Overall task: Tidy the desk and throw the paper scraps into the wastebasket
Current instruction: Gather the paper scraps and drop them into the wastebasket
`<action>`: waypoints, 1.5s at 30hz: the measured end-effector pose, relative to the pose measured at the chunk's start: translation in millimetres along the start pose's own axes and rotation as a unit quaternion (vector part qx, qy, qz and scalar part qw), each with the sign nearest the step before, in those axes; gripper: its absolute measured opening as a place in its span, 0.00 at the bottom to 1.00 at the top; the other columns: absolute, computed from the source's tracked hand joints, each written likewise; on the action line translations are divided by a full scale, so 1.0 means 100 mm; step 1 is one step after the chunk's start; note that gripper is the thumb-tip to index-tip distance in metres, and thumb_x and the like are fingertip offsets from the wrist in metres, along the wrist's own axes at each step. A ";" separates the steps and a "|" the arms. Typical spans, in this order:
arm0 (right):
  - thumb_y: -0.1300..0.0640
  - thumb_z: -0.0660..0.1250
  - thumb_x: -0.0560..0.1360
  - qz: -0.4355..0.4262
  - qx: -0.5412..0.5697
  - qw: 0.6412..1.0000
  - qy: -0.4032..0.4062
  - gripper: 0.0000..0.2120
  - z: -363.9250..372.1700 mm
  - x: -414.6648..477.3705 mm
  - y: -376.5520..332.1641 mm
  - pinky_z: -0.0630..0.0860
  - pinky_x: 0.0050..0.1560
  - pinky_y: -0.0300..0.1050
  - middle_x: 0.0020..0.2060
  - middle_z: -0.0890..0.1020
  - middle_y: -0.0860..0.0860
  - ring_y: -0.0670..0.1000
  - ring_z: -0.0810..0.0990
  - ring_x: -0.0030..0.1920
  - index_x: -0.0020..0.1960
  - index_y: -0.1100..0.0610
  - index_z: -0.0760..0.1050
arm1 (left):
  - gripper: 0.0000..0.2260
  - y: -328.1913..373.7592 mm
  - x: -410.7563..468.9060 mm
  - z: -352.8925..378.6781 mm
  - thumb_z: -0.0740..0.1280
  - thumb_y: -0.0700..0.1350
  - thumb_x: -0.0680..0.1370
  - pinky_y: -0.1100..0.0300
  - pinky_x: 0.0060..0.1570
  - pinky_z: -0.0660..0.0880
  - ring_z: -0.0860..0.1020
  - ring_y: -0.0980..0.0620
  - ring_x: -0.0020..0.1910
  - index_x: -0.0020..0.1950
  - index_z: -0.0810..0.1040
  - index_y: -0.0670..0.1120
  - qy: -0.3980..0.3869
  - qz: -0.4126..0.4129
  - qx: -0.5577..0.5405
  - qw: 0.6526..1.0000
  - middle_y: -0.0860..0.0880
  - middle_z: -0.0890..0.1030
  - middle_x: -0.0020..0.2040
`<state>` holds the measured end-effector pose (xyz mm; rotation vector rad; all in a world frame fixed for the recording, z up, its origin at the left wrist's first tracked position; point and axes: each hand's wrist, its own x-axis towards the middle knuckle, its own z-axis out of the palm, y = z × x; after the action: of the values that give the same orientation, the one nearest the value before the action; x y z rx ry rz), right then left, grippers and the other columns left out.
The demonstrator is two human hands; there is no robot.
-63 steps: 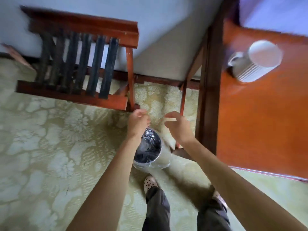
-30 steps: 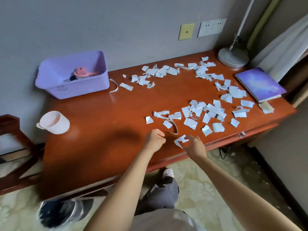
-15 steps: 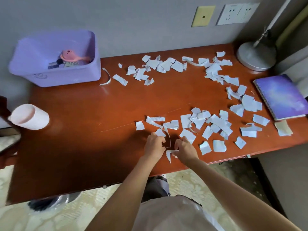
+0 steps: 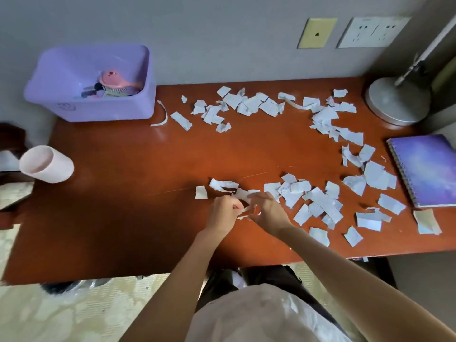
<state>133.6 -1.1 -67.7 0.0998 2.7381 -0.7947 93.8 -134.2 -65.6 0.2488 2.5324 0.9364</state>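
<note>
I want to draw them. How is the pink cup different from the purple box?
The cup is pale pink and round; the box is purple and rectangular. The cup is smaller than the box. The cup looks empty; the box holds a pink hairbrush. Both sit open-topped on the left side of the desk.

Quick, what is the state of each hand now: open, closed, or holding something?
Left hand: curled, gripping paper scraps.
Right hand: pinching paper scraps too.
</note>
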 end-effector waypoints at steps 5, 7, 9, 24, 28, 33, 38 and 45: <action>0.62 0.67 0.74 0.002 0.033 0.999 0.003 0.04 -0.13 0.03 0.06 0.74 0.41 0.39 0.45 0.84 0.57 0.55 0.82 0.46 0.46 0.63 0.77 | 0.06 0.12 -0.02 -0.03 0.68 0.34 0.72 0.63 0.40 0.67 0.78 0.50 0.40 0.43 0.85 0.38 -0.002 -0.017 -0.050 0.999 0.41 0.84 0.42; 0.62 0.67 0.74 0.005 0.047 0.999 -0.004 0.06 -0.20 0.07 0.08 0.79 0.46 0.45 0.47 0.84 0.56 0.56 0.82 0.47 0.49 0.62 0.75 | 0.06 0.15 -0.01 -0.04 0.67 0.34 0.72 0.62 0.41 0.68 0.79 0.48 0.42 0.44 0.85 0.38 0.010 -0.024 -0.066 0.997 0.41 0.84 0.42; 0.62 0.66 0.75 0.010 0.064 0.998 -0.015 0.10 -0.24 0.12 0.08 0.80 0.49 0.48 0.49 0.84 0.56 0.57 0.82 0.48 0.54 0.61 0.70 | 0.07 0.19 0.01 -0.06 0.67 0.34 0.74 0.63 0.41 0.69 0.81 0.46 0.46 0.47 0.84 0.37 0.014 -0.030 -0.067 0.997 0.41 0.84 0.45; 0.56 0.64 0.77 0.086 0.049 0.995 -0.002 0.15 -0.13 0.27 0.18 0.75 0.53 0.37 0.60 0.79 0.54 0.54 0.81 0.55 0.62 0.59 0.75 | 0.24 -0.05 0.08 0.07 0.71 0.45 0.72 0.58 0.56 0.72 0.70 0.48 0.63 0.66 0.69 0.43 0.012 -0.160 0.055 0.985 0.45 0.69 0.63; 0.55 0.67 0.75 0.070 -0.020 0.996 -0.050 0.21 -0.06 0.32 0.17 0.79 0.55 0.44 0.64 0.74 0.53 0.54 0.80 0.55 0.67 0.52 0.67 | 0.20 -0.06 0.10 0.17 0.71 0.45 0.73 0.58 0.55 0.73 0.70 0.49 0.62 0.63 0.70 0.43 0.027 -0.132 0.116 0.984 0.45 0.70 0.62; 0.53 0.65 0.76 0.069 -0.090 0.990 -0.086 0.31 -0.05 0.43 0.12 0.78 0.57 0.45 0.69 0.65 0.56 0.57 0.78 0.59 0.74 0.51 0.55 | 0.17 -0.09 0.15 0.14 0.70 0.41 0.74 0.58 0.56 0.74 0.75 0.47 0.60 0.61 0.72 0.40 0.048 -0.140 0.063 0.987 0.44 0.75 0.60; 0.59 0.65 0.77 0.097 -0.086 0.989 -0.067 0.19 -0.05 0.52 0.08 0.78 0.51 0.41 0.63 0.67 0.58 0.54 0.79 0.47 0.66 0.56 0.66 | 0.13 -0.11 0.19 -0.03 0.69 0.38 0.74 0.65 0.45 0.71 0.78 0.45 0.55 0.56 0.72 0.39 0.085 -0.153 -0.066 0.982 0.41 0.78 0.55; 0.58 0.65 0.76 0.117 -0.088 0.988 -0.053 0.15 -0.03 0.52 0.09 0.80 0.52 0.44 0.51 0.80 0.56 0.54 0.81 0.50 0.62 0.57 0.68 | 0.29 -0.06 0.43 -0.18 0.68 0.36 0.74 0.58 0.61 0.70 0.73 0.43 0.65 0.73 0.60 0.41 0.054 -0.171 -0.060 0.982 0.39 0.75 0.63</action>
<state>84.2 7.4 -84.9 0.3262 2.6194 -0.4788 46.8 -136.2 -71.4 -0.2734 2.4925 0.9790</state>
